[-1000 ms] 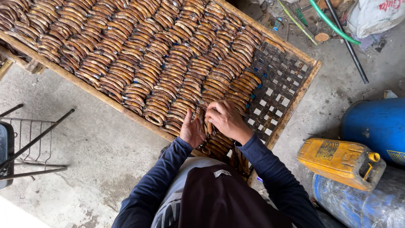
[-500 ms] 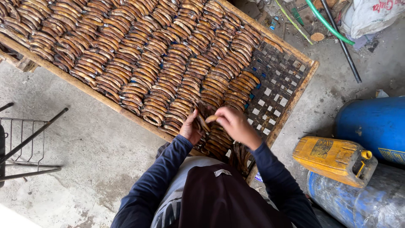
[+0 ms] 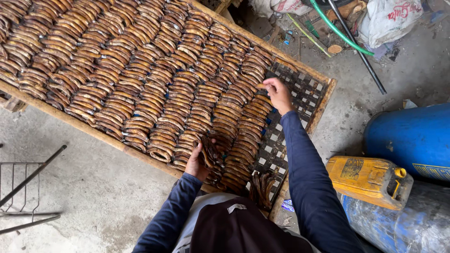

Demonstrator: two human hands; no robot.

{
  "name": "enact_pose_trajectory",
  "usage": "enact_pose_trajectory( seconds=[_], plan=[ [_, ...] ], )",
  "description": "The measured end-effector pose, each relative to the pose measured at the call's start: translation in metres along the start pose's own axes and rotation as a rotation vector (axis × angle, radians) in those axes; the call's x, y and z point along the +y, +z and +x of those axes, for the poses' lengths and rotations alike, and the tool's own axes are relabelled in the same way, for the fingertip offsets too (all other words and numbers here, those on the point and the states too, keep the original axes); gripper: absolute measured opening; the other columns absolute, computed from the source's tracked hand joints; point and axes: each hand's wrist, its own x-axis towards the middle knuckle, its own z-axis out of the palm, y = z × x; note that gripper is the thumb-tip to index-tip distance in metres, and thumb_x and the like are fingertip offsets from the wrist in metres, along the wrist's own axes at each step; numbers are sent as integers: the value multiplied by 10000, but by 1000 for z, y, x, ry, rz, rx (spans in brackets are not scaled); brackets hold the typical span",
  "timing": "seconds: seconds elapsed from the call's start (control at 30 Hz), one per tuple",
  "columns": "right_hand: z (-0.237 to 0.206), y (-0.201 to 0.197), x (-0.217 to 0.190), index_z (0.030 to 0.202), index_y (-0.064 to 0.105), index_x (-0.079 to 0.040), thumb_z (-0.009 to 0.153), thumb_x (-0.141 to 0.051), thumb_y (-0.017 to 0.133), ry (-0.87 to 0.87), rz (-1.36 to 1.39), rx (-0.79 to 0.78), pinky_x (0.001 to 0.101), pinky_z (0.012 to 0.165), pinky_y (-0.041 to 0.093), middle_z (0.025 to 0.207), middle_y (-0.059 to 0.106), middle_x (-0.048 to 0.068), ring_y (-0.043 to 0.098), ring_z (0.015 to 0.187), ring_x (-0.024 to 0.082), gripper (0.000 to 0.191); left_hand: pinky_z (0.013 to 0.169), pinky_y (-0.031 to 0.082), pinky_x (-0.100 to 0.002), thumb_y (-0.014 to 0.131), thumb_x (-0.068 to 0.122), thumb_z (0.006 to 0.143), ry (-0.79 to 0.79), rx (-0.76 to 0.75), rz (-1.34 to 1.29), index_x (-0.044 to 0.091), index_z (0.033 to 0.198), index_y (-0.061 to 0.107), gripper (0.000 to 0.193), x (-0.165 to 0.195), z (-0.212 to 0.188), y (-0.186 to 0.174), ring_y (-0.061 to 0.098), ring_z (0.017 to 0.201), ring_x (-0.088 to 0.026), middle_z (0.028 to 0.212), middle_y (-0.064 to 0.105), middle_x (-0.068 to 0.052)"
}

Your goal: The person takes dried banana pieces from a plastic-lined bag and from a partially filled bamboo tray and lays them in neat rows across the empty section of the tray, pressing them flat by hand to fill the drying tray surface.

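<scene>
A long bamboo drying rack (image 3: pixel 323 100) is covered with rows of brown, curved dried banana pieces (image 3: pixel 140 79). My left hand (image 3: pixel 199 161) grips a small bunch of these pieces (image 3: pixel 209 152) at the rack's near edge. My right hand (image 3: pixel 277 93) reaches out to the far right end of the rows, fingertips on a piece beside the bare woven lattice (image 3: pixel 300 93). A few loose pieces (image 3: pixel 262 187) lie on the lattice near my right elbow.
A yellow jerrycan (image 3: pixel 370 180) lies on a blue drum (image 3: pixel 408 140) to the right. A green hose (image 3: pixel 340 30), a black pipe and a white sack (image 3: pixel 389 18) sit beyond the rack. A wire frame (image 3: pixel 21 197) stands at the left on the concrete floor.
My right hand has left my left hand and stretched forward to the far end of the rows. The left hand keeps hold of its bunch at the near edge.
</scene>
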Motion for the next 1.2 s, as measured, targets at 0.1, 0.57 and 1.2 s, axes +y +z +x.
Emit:
enact_pose_trajectory(
  seconds=[0.1,0.57,1.2],
  plan=[
    [0,-7,12,1136,694,-98,1035,-54,610,-3,-190,-76,327,752,533,1027,741,55,663,862,155,138,953,554,-447,633,439,993,7,15,25,65,1401,598,554,3,-1,7,671,1153,-247,1274,707,-70],
    [-20,-16,23,877,764,-146,772,-52,766,-209,-817,186,558,761,502,959,679,132,641,906,381,140,927,571,-442,638,419,954,-21,121,108,129,1372,602,510,-10,-5,23,683,1141,-242,1262,732,-56],
    [-41,-31,36,1093,732,-112,960,10,684,136,-128,201,279,743,585,1021,728,37,694,859,137,186,961,571,-444,637,426,959,-38,146,94,111,1342,621,496,-6,-8,24,691,1123,-243,1252,737,-64]
  ],
)
